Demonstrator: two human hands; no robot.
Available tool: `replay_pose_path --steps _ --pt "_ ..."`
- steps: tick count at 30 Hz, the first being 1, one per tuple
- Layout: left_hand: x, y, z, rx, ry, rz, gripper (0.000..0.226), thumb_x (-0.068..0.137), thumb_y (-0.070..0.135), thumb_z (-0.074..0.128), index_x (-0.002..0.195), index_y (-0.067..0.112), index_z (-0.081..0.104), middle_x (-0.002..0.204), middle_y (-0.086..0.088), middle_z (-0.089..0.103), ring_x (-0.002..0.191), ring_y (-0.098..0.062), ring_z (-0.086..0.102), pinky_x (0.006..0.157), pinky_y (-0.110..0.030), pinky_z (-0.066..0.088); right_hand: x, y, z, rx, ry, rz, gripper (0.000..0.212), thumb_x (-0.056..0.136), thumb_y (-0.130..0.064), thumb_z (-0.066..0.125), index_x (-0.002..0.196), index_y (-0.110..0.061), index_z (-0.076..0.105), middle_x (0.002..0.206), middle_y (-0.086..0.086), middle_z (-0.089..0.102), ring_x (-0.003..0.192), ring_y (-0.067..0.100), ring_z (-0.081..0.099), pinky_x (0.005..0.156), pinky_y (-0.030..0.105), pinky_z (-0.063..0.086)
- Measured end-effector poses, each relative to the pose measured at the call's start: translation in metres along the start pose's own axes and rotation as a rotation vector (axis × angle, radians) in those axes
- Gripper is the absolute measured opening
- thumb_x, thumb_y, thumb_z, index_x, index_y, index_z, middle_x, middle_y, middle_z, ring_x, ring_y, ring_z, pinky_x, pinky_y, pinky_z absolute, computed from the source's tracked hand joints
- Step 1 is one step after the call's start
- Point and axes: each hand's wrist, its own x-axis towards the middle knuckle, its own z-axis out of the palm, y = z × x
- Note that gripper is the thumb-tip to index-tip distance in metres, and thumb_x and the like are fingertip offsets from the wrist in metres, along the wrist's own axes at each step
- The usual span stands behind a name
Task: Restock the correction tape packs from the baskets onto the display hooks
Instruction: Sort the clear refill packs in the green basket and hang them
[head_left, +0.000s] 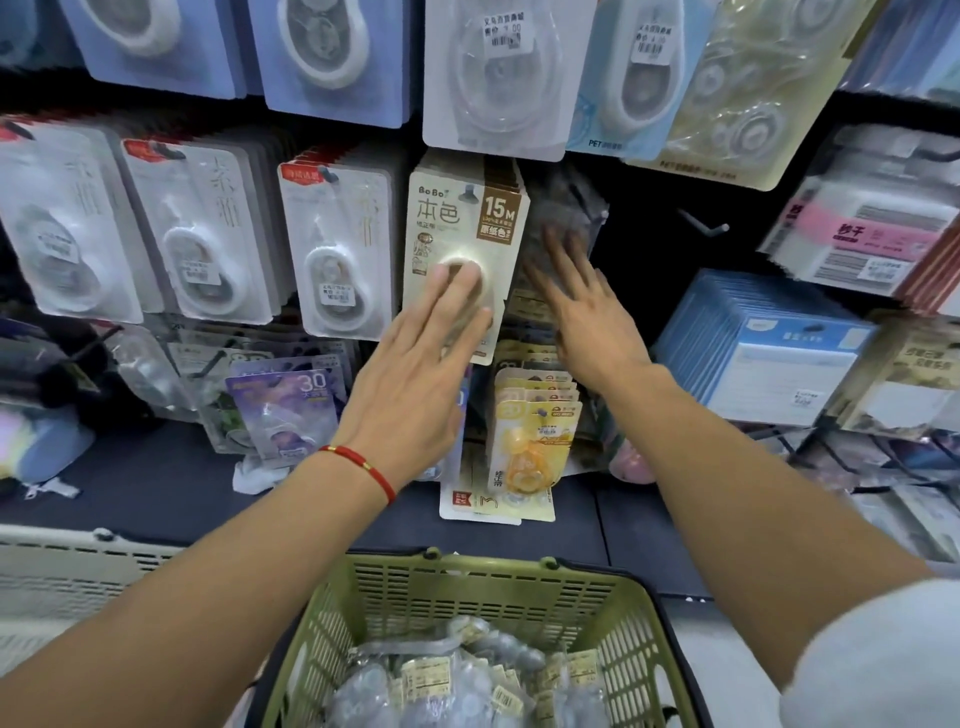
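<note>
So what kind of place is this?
Most likely a stationery shop aisle: correction tape packs hang in rows on hooks, several carry price stickers, and a green basket of wrapped stock sits below.

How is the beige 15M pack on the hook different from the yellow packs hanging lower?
The beige 15M pack hangs higher and looks larger; the yellow packs hang lower and look smaller. The left hand lays straight fingers on the beige pack; no hand touches the yellow packs. The beige card is pale with a brown label; the yellow ones are bright. Both hang in stacks.
</note>
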Motion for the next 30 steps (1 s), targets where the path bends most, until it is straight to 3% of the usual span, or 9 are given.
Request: replay_pose_path --steps 3,5,8,11,14,17,20,24,30 --pt "-0.006 0.002 -0.002 -0.04 0.0 0.001 0.081 0.083 0.001 0.055 0.161 0.008 0.034 0.175 -0.014 0.001 0.162 -0.032 -0.001 0.128 -0.049 0.023 -0.004 -0.005 -0.002 0.021 0.038 0.014 0.09 0.088 -0.003 0.066 0.166 -0.02 0.023 0.177 0.011 -0.002 0.163 0.034 0.002 0.128 0.054 0.025" --pt "-0.017 0.004 -0.005 -0.066 -0.024 -0.013 0.079 0.082 0.002 0.058 0.158 0.009 0.041 0.174 -0.014 0.01 0.162 -0.033 0.009 0.128 -0.048 0.025 -0.016 -0.011 -0.002 0.121 0.129 0.044 0.07 0.088 -0.003 0.063 0.155 -0.01 0.044 0.171 0.018 0.023 0.156 0.038 0.027 0.12 0.053 0.037" --pt "-0.042 0.008 -0.009 -0.02 -0.156 -0.026 0.071 0.08 0.008 0.063 0.15 0.012 0.051 0.169 -0.016 0.027 0.155 -0.037 0.026 0.124 -0.053 0.027 -0.054 -0.024 0.008 0.401 0.338 0.104 0.039 0.091 -0.005 0.057 0.129 -0.008 0.064 0.136 0.01 0.061 0.112 0.029 0.062 0.092 0.048 0.054" --pt "-0.081 0.014 -0.004 -0.013 -0.359 -0.03 0.061 0.085 0.018 0.063 0.145 0.018 0.054 0.159 -0.011 0.041 0.147 -0.034 0.034 0.116 -0.048 0.032 -0.092 -0.043 0.02 0.65 0.333 0.147 0.023 0.089 -0.016 0.055 0.105 -0.018 0.07 0.088 -0.009 0.066 0.07 0.015 0.061 0.07 0.036 0.052" --pt "-0.127 0.022 0.013 -0.033 -0.654 -0.07 0.055 0.092 0.024 0.057 0.147 0.024 0.05 0.152 -0.002 0.045 0.14 -0.028 0.039 0.109 -0.043 0.04 -0.125 -0.069 0.042 0.757 -0.044 0.072 0.019 0.088 -0.019 0.056 0.098 -0.02 0.073 0.069 -0.016 0.061 0.065 0.017 0.061 0.067 0.033 0.049" --pt "-0.18 0.033 0.038 -0.034 -0.906 -0.136 0.053 0.092 0.022 0.057 0.145 0.027 0.053 0.147 -0.002 0.05 0.139 -0.028 0.043 0.106 -0.045 0.044 -0.172 -0.108 0.075 0.705 -0.597 -0.103 0.019 0.096 -0.02 0.061 0.109 -0.022 0.075 0.091 -0.005 0.072 0.085 0.02 0.067 0.077 0.034 0.051" --pt "-0.231 0.043 0.058 -0.1 -1.083 -0.303 0.054 0.094 0.017 0.058 0.147 0.026 0.054 0.153 -0.005 0.049 0.144 -0.029 0.041 0.115 -0.044 0.041 -0.23 -0.156 0.113 0.578 -0.926 -0.289 0.035 0.101 -0.036 0.063 0.132 -0.02 0.067 0.126 0.006 0.071 0.116 0.026 0.064 0.092 0.035 0.05" --pt "-0.261 0.045 0.068 -0.176 -1.074 -0.484 0.048 0.095 0.017 0.059 0.142 0.024 0.059 0.146 -0.008 0.057 0.136 -0.03 0.05 0.11 -0.042 0.047 -0.287 -0.213 0.149 0.539 -1.027 -0.274 0.07 0.098 -0.057 0.06 0.152 -0.016 0.044 0.152 0.014 0.049 0.138 0.036 0.049 0.107 0.045 0.046" --pt "-0.251 0.038 0.065 -0.299 -0.798 -0.734 0.034 0.093 0.018 0.065 0.127 0.025 0.069 0.129 -0.009 0.071 0.118 -0.03 0.066 0.099 -0.042 0.055 -0.298 -0.24 0.166 0.738 -1.055 -0.063 0.056 0.092 -0.04 0.078 0.132 -0.01 0.052 0.128 0.013 0.055 0.117 0.034 0.057 0.085 0.034 0.044"
